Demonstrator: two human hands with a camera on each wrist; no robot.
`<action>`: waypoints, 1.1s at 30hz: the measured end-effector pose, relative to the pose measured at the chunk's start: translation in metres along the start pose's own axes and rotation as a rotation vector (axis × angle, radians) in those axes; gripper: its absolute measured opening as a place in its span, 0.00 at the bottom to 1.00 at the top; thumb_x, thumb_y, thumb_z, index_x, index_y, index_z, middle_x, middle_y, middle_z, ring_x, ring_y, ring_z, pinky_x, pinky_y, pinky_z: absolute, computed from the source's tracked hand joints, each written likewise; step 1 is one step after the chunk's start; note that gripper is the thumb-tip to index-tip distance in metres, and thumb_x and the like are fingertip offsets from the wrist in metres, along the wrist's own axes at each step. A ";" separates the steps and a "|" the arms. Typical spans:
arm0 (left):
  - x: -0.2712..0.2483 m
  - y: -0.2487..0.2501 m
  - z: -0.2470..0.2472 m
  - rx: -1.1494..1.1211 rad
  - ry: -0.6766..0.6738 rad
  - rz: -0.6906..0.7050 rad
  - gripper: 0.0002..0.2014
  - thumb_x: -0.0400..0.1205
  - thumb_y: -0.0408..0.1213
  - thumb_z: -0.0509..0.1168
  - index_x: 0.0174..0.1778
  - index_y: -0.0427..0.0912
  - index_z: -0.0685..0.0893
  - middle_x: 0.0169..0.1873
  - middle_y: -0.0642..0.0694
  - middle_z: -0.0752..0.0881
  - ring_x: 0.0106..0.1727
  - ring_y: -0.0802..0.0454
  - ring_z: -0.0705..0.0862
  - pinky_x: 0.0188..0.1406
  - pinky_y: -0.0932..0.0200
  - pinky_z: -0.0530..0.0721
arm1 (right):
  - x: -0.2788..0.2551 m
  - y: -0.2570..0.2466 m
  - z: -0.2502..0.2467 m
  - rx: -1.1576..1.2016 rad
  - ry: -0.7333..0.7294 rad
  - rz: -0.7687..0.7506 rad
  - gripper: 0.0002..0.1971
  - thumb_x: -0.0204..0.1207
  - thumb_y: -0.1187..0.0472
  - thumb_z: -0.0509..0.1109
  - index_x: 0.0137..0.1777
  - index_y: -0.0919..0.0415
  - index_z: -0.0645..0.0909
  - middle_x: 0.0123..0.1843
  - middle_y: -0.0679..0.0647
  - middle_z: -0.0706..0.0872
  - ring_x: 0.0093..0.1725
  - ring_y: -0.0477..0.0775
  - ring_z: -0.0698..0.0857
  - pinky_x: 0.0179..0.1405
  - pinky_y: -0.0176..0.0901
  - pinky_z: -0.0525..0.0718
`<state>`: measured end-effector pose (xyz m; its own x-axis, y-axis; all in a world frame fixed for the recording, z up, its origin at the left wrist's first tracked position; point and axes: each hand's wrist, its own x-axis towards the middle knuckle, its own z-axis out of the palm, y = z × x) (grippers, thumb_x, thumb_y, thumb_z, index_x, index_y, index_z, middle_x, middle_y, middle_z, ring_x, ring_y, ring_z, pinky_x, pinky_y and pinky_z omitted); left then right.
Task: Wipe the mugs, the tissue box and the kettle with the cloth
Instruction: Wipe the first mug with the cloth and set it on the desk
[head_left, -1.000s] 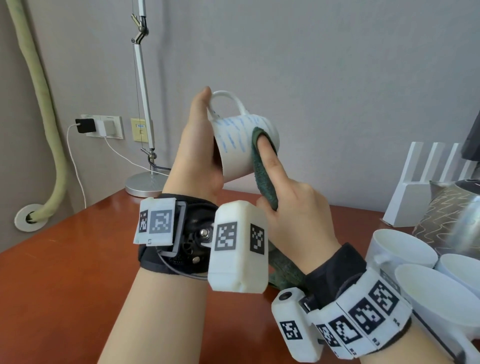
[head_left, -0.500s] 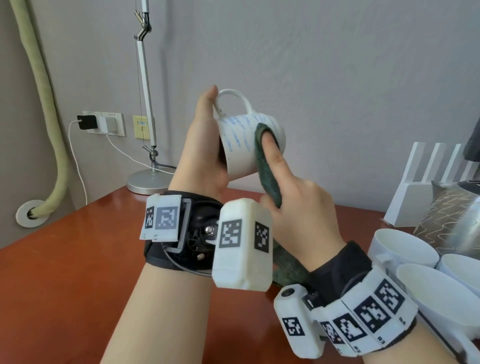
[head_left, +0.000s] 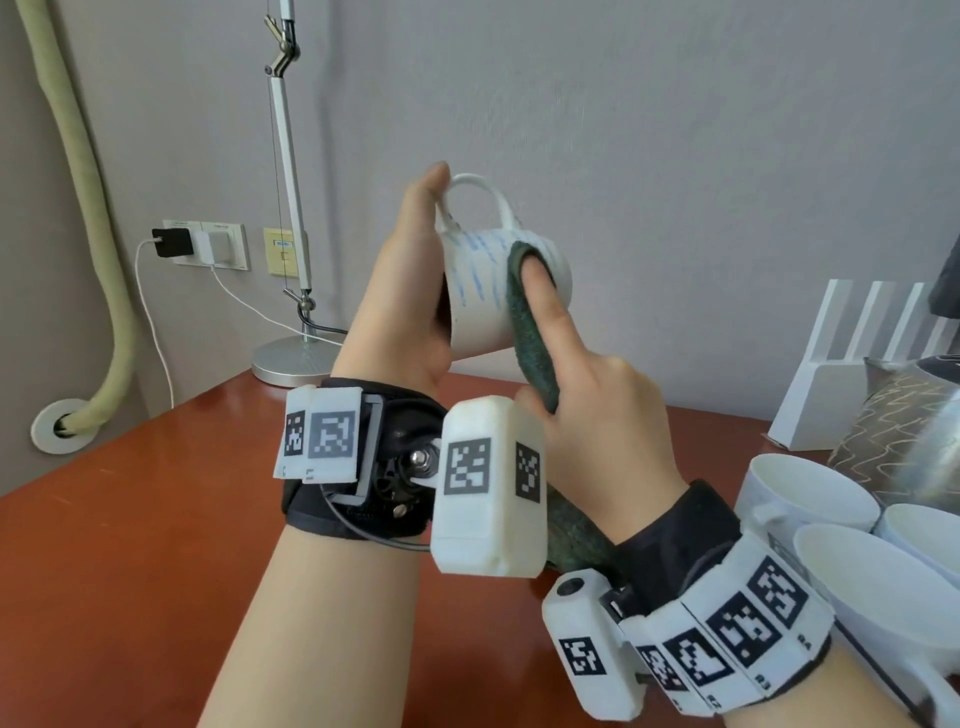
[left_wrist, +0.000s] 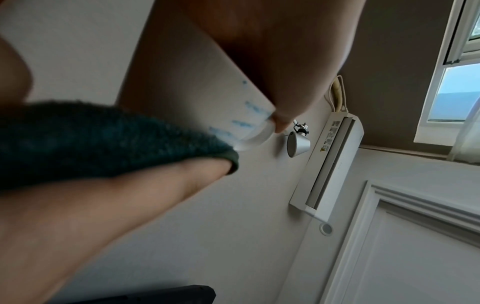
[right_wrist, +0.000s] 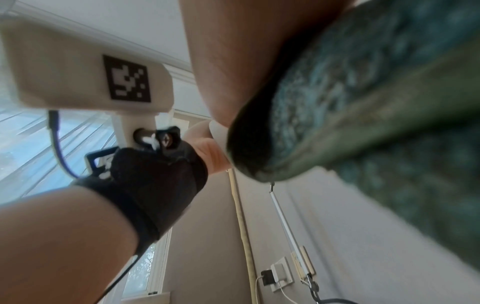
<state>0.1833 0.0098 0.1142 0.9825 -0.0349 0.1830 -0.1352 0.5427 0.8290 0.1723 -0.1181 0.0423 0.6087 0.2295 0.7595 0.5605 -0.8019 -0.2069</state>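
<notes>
A white mug with blue marks (head_left: 483, 291) is held up above the table, tipped on its side with its handle on top. My left hand (head_left: 410, 291) grips it at the mouth end, thumb up by the handle. My right hand (head_left: 587, 395) holds a dark green cloth (head_left: 530, 338) and presses it with the thumb against the mug's side. The left wrist view shows the cloth (left_wrist: 103, 142) lying on the mug (left_wrist: 197, 86). In the right wrist view the cloth (right_wrist: 363, 102) fills the right half. Three white mugs (head_left: 810, 499) and a patterned kettle (head_left: 898, 431) stand at the right.
A reddish wooden table (head_left: 130, 545) spreads below the hands. A desk lamp's round base (head_left: 291, 358) stands at the back by the wall. A white slotted rack (head_left: 852, 374) stands behind the kettle. Wall sockets with a charger (head_left: 202, 249) and a padded hose (head_left: 98, 218) are at the left.
Both hands have lifted the mug slightly. The cloth and thumb have slid along the mug's side toward its base end.
</notes>
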 end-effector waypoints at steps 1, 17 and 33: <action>0.000 0.001 0.000 -0.010 -0.005 0.002 0.32 0.82 0.61 0.60 0.66 0.33 0.80 0.37 0.37 0.89 0.38 0.42 0.90 0.36 0.50 0.89 | 0.000 0.000 -0.001 -0.002 0.007 0.014 0.45 0.64 0.64 0.62 0.82 0.45 0.48 0.20 0.40 0.58 0.17 0.44 0.61 0.16 0.36 0.59; 0.000 -0.001 0.001 -0.035 -0.012 0.021 0.33 0.83 0.62 0.57 0.66 0.33 0.80 0.39 0.37 0.90 0.42 0.42 0.91 0.41 0.47 0.90 | -0.001 0.003 0.001 0.010 -0.015 -0.010 0.45 0.64 0.66 0.64 0.84 0.48 0.53 0.21 0.40 0.58 0.18 0.40 0.59 0.17 0.31 0.57; 0.006 -0.002 -0.003 -0.172 -0.132 0.023 0.33 0.85 0.62 0.50 0.49 0.32 0.83 0.36 0.36 0.90 0.37 0.43 0.91 0.42 0.51 0.89 | 0.002 0.008 0.000 -0.058 0.045 -0.016 0.46 0.64 0.65 0.62 0.83 0.47 0.49 0.22 0.44 0.62 0.18 0.48 0.60 0.19 0.33 0.54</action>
<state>0.1895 0.0115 0.1118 0.9526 -0.1242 0.2776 -0.1223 0.6792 0.7236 0.1778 -0.1239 0.0420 0.5733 0.2183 0.7897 0.5354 -0.8294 -0.1594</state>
